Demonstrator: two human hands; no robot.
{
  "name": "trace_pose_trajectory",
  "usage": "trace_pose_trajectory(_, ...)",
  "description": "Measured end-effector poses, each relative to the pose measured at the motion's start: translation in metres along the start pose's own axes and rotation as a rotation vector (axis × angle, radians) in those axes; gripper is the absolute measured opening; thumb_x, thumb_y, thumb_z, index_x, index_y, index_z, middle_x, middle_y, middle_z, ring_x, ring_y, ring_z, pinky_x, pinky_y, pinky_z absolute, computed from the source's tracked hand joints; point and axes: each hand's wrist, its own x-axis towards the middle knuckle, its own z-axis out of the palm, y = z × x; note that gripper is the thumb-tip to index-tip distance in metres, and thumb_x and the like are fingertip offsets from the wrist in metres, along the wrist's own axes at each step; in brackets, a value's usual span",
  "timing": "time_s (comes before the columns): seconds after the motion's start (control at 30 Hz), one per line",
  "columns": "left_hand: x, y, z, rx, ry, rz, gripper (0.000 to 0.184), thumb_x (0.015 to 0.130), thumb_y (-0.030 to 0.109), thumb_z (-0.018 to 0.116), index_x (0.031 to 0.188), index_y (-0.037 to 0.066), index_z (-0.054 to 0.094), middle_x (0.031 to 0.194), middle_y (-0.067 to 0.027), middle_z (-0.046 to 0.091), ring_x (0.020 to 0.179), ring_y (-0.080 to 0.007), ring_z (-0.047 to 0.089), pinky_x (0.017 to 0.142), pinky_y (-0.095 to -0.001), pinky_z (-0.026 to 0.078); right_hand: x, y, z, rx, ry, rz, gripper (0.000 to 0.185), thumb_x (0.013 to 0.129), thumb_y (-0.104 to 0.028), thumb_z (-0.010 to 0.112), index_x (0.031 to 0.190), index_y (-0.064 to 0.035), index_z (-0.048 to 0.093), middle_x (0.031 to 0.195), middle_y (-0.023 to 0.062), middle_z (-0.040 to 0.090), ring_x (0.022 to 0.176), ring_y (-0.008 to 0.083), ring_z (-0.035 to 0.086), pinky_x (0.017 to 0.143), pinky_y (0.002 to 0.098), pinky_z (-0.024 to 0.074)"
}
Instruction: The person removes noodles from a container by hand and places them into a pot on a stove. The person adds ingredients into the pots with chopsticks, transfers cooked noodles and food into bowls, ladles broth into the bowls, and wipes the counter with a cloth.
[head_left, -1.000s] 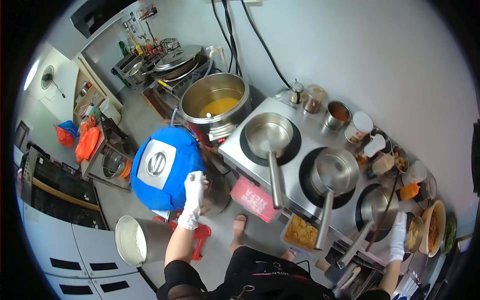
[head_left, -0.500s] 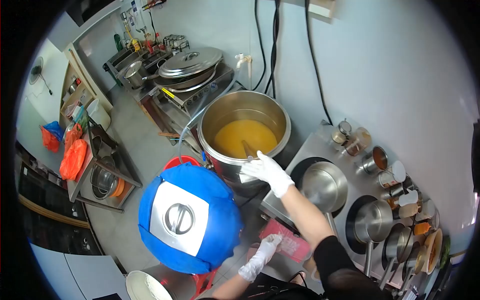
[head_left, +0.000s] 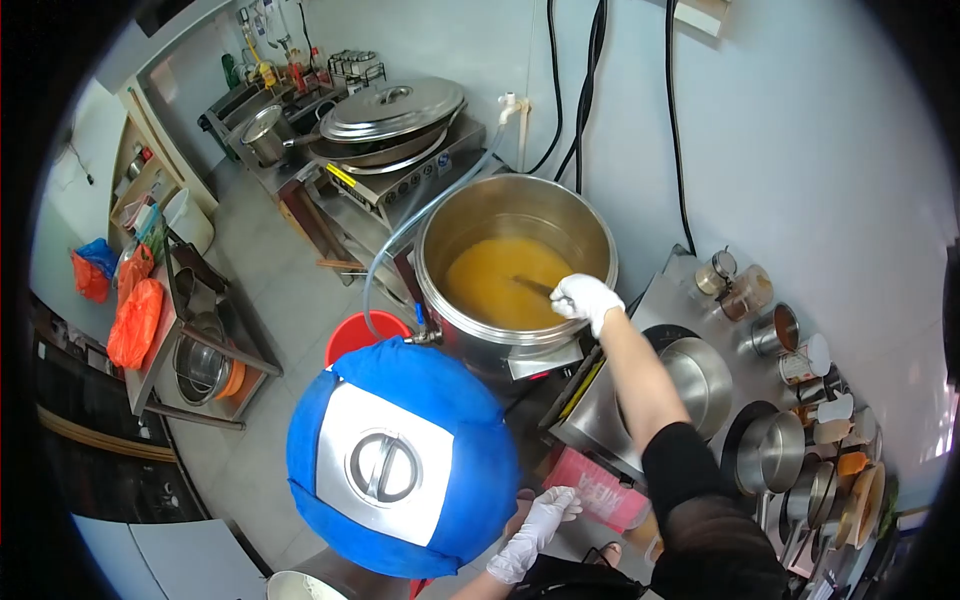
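My right hand [head_left: 586, 300], in a white glove, is closed around the upper end of a brown stick-like utensil [head_left: 533, 287] over the right side of a large steel stockpot [head_left: 432, 285]. The utensil's lower end is hidden in cloudy yellow liquid [head_left: 490, 270]. Low in front of my body, my gloved left hand [head_left: 550, 512] has its fingers curled in, beside a pink packet [head_left: 597, 490] with pale print. Whether the fingers hold anything is hidden. Left of that hand stands a round container wrapped in blue cloth [head_left: 470, 450], with a steel lid [head_left: 345, 430].
A steel counter on the right holds a wide pan [head_left: 700, 385], more pans and several jars [head_left: 745, 290]. A hose [head_left: 420, 210] runs down to a red bucket [head_left: 350, 335]. Behind are a lidded wok [head_left: 395, 112] and a shelf rack [head_left: 235, 350] on the left.
My right hand has gone from loosely spread fingers at the pot's front rim to a closed grip farther right. The utensil now leans rightward. The view has shifted slightly.
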Motion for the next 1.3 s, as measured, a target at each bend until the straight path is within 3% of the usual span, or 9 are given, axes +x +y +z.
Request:
trace_pose_trajectory(0.07, -0.002, -0.002, -0.007, 0.016, 0.023, -0.012, 0.021, 0.096, 0.023, 0.055, 0.105, 0.006, 0.062, 0.092, -0.0047, 0.066, 0.078, -0.0142, 0.065, 0.068, -0.0261, 0.052, -0.075, -0.068, 0.032, -0.882, 0.183, 0.099, 0.016, 0.074, -0.004, 0.050, 0.061, -0.0025, 0.057, 0.052, 0.0111, 0.053, 0.042, 0.0195, 0.051, 0.041, 0.0353, 0.0337)
trace_pose_trajectory(0.23, -0.005, -0.008, -0.027, 0.023, 0.075, -0.025, 0.024, 0.096, 0.025, 0.054, 0.106, 0.004, 0.062, 0.092, -0.0059, 0.066, 0.079, -0.0152, 0.065, 0.069, -0.0275, 0.054, -0.087, -0.070, 0.062, -1.574, 0.210, -0.124, 0.029, 0.077, -0.006, 0.049, 0.096, 0.0043, 0.068, 0.099, 0.0217, 0.066, 0.089, 0.0318, 0.066, 0.076, 0.0383, 0.0503)
trace_pose_trajectory(0.4, -0.014, -0.005, -0.035, 0.051, 0.082, 0.004, 0.024, 0.096, 0.025, 0.054, 0.107, 0.004, 0.061, 0.093, -0.0063, 0.066, 0.079, -0.0155, 0.065, 0.068, -0.0276, 0.053, -0.077, -0.056, 0.060, -1.452, 0.058, 0.008, 0.016, 0.075, -0.005, 0.051, 0.076, 0.0040, 0.065, 0.074, 0.0182, 0.064, 0.056, 0.0258, 0.060, 0.052, 0.0389, 0.0464)
trace_pose_trajectory(0.6, 0.001, -0.013, -0.012, 0.120, -0.176, -0.052, 0.022, 0.096, 0.023, 0.054, 0.108, 0.006, 0.060, 0.096, -0.0048, 0.065, 0.080, -0.0134, 0.063, 0.071, -0.0248, 0.051, -0.106, -0.046, 0.012, -0.085, 0.048, 0.229, 0.011, 0.084, -0.005, 0.053, 0.074, -0.0065, 0.049, 0.057, -0.0011, 0.046, 0.042, 0.0067, 0.040, 0.034, 0.0232, 0.0257)
trace_pose_trajectory(0.8, 0.019, -0.034, 0.063, 0.598, -0.556, -0.091, 0.044, 0.093, 0.040, 0.055, 0.117, 0.003, 0.056, 0.099, -0.0068, 0.064, 0.087, -0.0171, 0.062, 0.077, -0.0278, 0.049, -0.158, -0.046, 0.008, -0.400, 0.202, 0.153, 0.009, 0.086, -0.005, 0.050, 0.092, -0.0015, 0.056, 0.065, 0.0094, 0.057, 0.050, 0.0168, 0.054, 0.042, 0.0314, 0.0430)
trace_pose_trajectory(0.9, 0.009, -0.040, 0.104, 0.607, -0.745, -0.307, 0.061, 0.092, 0.050, 0.052, 0.130, 0.003, 0.046, 0.117, -0.0132, 0.057, 0.108, -0.0245, 0.056, 0.090, -0.0342, 0.045, -0.160, -0.029, 0.004, -1.334, 0.471, -0.304, 0.055, 0.083, -0.002, 0.049, 0.136, 0.0036, 0.038, 0.084, 0.0196, 0.066, 0.073, 0.0317, 0.066, 0.065, 0.0425, 0.0517)
trace_pose_trajectory(1.2, 0.033, -0.145, 0.148, -0.008, -1.030, -0.514, 0.067, 0.095, 0.049, 0.044, 0.144, 0.008, 0.023, 0.146, -0.0111, 0.031, 0.134, -0.0273, 0.034, 0.109, -0.0392, 0.030, -0.145, -0.036, 0.032, -1.534, 0.454, -0.087, 0.046, 0.085, -0.001, 0.044, 0.130, 0.0049, 0.045, 0.091, 0.0209, 0.067, 0.085, 0.0345, 0.066, 0.072, 0.0446, 0.0522)
trace_pose_trajectory(1.27, 0.037, -0.156, 0.149, -0.258, -1.143, -0.535, 0.062, 0.099, 0.041, 0.041, 0.147, 0.008, 0.019, 0.150, -0.0099, 0.027, 0.136, -0.0286, 0.032, 0.110, -0.0413, 0.029, -0.135, -0.034, 0.039, -1.399, 0.471, -0.105, 0.031, 0.094, -0.013, 0.041, 0.105, 0.0084, 0.060, 0.097, 0.0237, 0.066, 0.091, 0.0386, 0.064, 0.081, 0.0445, 0.0504)
trace_pose_trajectory(1.3, 0.032, -0.147, 0.155, -0.190, -1.120, -0.547, 0.059, 0.099, 0.038, 0.040, 0.147, 0.008, 0.019, 0.149, -0.0099, 0.029, 0.135, -0.0277, 0.033, 0.110, -0.0410, 0.030, -0.122, -0.029, 0.033, -1.387, 0.449, -0.170, 0.021, 0.088, -0.008, 0.047, 0.095, 0.0054, 0.061, 0.083, 0.0199, 0.067, 0.073, 0.0335, 0.066, 0.064, 0.0414, 0.0526)
